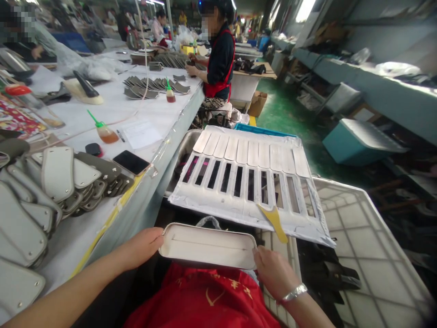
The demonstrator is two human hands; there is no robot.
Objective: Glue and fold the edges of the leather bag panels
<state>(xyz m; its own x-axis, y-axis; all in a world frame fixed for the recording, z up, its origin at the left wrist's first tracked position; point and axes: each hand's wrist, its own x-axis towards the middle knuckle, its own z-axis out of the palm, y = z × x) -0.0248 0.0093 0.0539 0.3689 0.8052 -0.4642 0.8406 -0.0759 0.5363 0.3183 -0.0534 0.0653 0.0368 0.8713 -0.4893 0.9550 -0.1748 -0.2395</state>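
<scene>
Left fingers (156,238) and right fingers (260,258) curl inward.

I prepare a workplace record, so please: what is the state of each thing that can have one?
White panel, held at both ends
Left grip, closed on panel's end
Right grip, closed on opposite end
Phone, flat, screen dark
Near bottle, partly filled
Far bottle, partly filled, upright
Slotted board, slots open
Yellow scraper, overhanging board's edge
Grey pieces, piled

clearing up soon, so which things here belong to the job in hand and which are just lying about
Likely the job's:
panel, held between left hand and right hand
slotted board
strips on it
yellow tool

Likely just lying about:
phone
pen
paper
</scene>
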